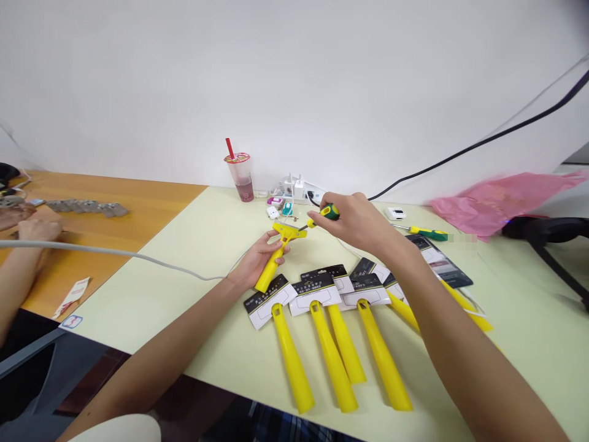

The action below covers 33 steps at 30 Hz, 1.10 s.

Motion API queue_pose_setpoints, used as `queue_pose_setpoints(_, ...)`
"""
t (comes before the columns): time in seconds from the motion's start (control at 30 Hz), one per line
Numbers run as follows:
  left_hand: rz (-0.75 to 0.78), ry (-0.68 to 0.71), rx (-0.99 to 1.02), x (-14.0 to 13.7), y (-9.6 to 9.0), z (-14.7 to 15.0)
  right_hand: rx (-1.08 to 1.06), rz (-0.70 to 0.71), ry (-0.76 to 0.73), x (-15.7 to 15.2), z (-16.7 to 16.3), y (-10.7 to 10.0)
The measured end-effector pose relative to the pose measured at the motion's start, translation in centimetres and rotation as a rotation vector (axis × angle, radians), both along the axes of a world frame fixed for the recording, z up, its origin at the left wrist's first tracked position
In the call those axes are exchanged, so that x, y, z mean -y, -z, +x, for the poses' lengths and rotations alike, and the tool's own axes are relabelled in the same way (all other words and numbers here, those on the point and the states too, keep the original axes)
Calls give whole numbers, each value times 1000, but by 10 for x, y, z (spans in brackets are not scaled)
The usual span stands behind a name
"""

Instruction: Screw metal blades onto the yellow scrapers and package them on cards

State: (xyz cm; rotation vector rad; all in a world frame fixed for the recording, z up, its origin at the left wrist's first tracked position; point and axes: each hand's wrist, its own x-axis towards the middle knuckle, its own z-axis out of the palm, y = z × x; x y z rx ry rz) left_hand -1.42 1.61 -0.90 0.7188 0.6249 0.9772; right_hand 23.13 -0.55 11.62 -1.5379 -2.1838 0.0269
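My left hand (258, 261) grips a yellow scraper (280, 248) by its handle, head up, above the pale table (151, 288). My right hand (354, 220) holds a green and yellow screwdriver (322, 216), whose tip meets the scraper's head. In front of me lie several yellow scrapers (335, 344) in a row, their heads covered with black and white cards.
A plastic cup (242, 177) with a red straw stands at the back by a power strip (299, 190) with chargers. A second screwdriver (426, 232) and a pink bag (501, 199) lie at right. Another person's hand (39, 228) rests on the wooden table at left. A grey cable (115, 253) crosses the table.
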Motion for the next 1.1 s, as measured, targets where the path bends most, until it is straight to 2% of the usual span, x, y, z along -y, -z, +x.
queue_pose_setpoints(0.23, 14, 8, -3, 0, 0, -1, 46, -43, 4, -1, -3, 2)
queue_pose_setpoints(1.1, 2, 0, 20, 1, 0, 0, 85, -43, 30, -1, -3, 2)
